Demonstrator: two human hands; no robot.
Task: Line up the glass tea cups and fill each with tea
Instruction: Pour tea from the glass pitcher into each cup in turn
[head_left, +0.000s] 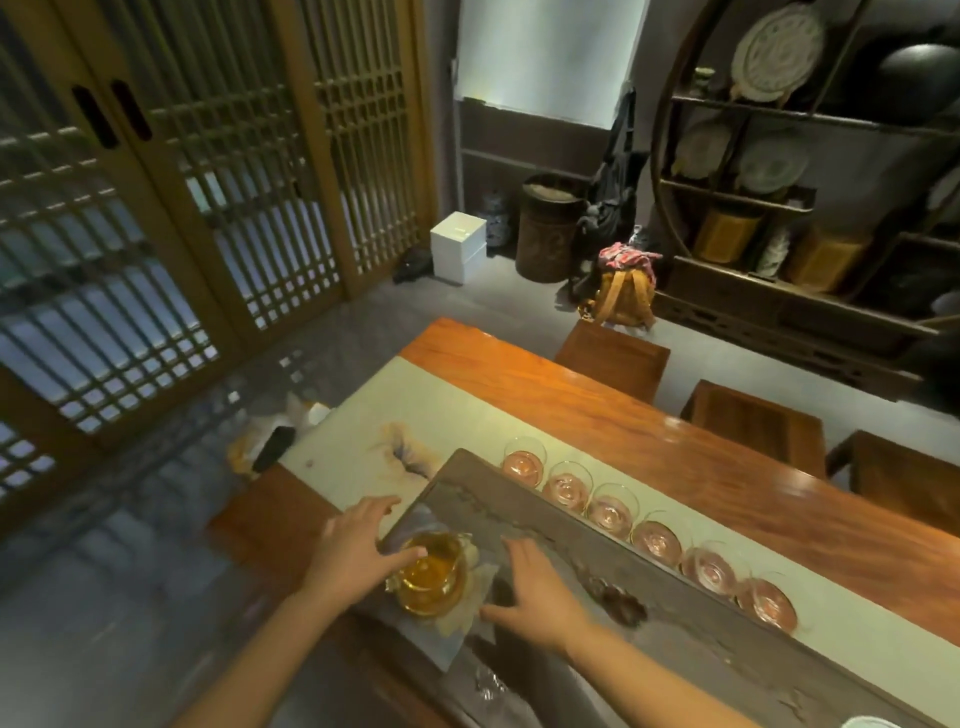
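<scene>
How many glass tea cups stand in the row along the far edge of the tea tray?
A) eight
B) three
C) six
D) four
C: six glass tea cups stand side by side on the pale runner, along the far edge of the tea tray.

Tea room, lattice doors (171, 218), tea tray (571, 525), round display shelf (779, 156)

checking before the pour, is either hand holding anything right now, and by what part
Nothing is held. Left hand and right hand lie open either side of the tea pitcher.
</scene>
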